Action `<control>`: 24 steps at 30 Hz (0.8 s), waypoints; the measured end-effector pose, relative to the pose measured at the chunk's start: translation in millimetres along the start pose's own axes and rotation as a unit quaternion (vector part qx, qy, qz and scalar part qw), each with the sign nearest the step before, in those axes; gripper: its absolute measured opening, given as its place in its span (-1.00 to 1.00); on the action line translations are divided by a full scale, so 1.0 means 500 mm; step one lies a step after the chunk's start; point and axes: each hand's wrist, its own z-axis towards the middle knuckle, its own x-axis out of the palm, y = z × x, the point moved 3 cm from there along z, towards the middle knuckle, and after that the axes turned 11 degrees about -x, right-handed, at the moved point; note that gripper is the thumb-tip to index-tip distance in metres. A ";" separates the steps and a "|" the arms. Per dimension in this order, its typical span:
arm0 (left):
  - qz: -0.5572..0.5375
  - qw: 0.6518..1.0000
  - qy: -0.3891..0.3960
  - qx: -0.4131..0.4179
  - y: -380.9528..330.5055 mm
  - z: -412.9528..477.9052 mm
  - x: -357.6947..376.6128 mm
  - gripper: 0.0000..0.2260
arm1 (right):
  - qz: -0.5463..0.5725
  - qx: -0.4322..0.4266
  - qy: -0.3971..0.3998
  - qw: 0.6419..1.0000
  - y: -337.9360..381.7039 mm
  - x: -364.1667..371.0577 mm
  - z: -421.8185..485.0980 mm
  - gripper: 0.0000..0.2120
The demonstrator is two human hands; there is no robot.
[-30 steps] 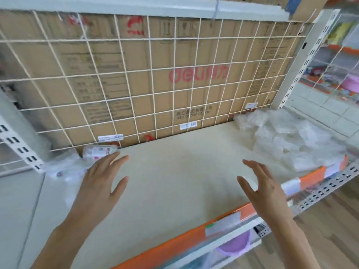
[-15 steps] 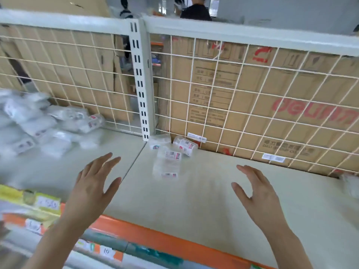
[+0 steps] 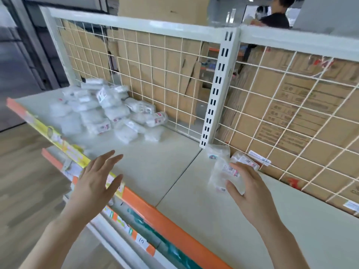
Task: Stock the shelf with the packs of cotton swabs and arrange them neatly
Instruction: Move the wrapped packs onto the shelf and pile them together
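A loose heap of clear cotton swab packs [image 3: 104, 111] lies on the left section of the cream shelf [image 3: 155, 167], against the wire grid back. A few more packs [image 3: 223, 171] sit by the slotted upright post, on the right section. My right hand [image 3: 250, 193] hovers over these packs with fingers spread, partly covering them; contact is unclear. My left hand [image 3: 97, 181] is held flat with straight fingers above the shelf's front edge, holding nothing.
A white slotted post [image 3: 217, 90] divides the two shelf sections. Wire grid [image 3: 155, 74] backs the shelf, with cardboard boxes behind it. An orange and yellow price rail [image 3: 155, 212] runs along the front edge. A person [image 3: 275, 14] stands beyond the rack.
My view has swung left, bringing the large heap of packs into sight. My right hand now sits over the small group of packs by the post; my left hand stays spread and empty.
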 end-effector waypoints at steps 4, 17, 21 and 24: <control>-0.009 1.000 0.004 -0.009 0.061 0.063 -0.005 -0.48 | 0.003 0.002 0.002 1.000 0.026 0.063 0.068 -0.65; -0.017 0.999 0.021 0.037 0.254 0.359 -0.004 -0.48 | -0.010 0.034 -0.009 0.999 0.106 0.285 0.300 -0.63; -0.027 0.998 0.028 0.051 0.282 0.458 0.016 -0.48 | -0.008 0.027 -0.006 1.000 0.118 0.353 0.385 -0.62; -0.032 0.997 0.037 0.057 0.292 0.524 0.045 -0.55 | -0.001 0.026 0.020 0.999 0.123 0.403 0.445 -0.53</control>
